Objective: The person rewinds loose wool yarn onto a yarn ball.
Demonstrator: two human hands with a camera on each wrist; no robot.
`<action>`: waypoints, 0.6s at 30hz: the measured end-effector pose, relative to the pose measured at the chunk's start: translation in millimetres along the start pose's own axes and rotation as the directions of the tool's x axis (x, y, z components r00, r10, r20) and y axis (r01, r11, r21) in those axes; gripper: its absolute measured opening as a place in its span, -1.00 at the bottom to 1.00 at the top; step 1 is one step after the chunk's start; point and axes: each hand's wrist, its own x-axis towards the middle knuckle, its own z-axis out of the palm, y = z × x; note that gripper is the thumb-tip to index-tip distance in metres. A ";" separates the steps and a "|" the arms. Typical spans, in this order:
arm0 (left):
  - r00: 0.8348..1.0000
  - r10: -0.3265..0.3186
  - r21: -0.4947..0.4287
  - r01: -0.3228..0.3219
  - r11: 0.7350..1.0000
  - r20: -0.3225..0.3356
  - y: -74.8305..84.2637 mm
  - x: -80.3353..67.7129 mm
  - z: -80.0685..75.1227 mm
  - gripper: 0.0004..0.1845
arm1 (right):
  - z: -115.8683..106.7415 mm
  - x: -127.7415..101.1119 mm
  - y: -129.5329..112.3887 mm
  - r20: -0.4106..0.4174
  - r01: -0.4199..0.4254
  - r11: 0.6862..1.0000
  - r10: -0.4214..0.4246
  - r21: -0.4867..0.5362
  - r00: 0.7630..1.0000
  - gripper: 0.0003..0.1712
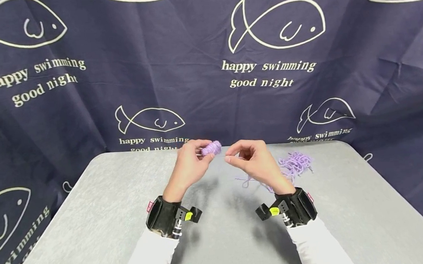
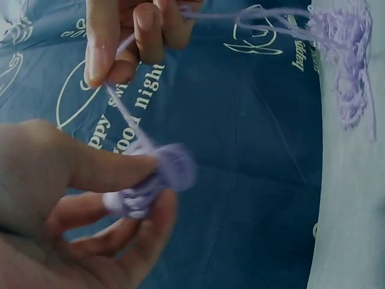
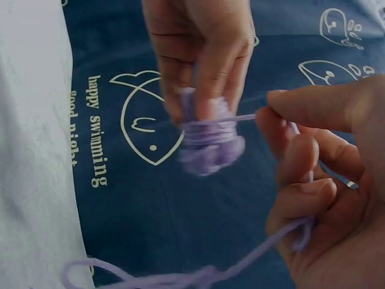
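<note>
Yarn bundle, one, is gripped by the left hand; right of it, one strand is pinched by the right hand.

Wound yarn blurred; yarn pile partly hidden.

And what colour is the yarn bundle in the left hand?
Light purple; the yarn bundle in the left hand shows best in the right wrist view.
</note>
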 end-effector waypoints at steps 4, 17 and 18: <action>0.983 0.041 0.033 -0.048 0.998 0.180 -0.2 -1.0 -3.0 -0.72 | -6.0 1.5 4.1 -0.098 0.010 0.998 -0.003 0.064 0.995 -0.92; 0.894 0.303 -0.675 -0.001 0.738 0.330 4.8 -1.2 -12.2 -0.69 | -12.3 3.9 10.8 -0.194 -0.099 0.988 0.121 0.116 0.974 -0.85; 0.911 0.291 -0.702 -0.001 0.712 0.293 5.4 -0.8 -11.8 -0.69 | -11.4 4.0 10.8 -0.164 -0.098 0.991 0.112 0.095 0.980 -0.88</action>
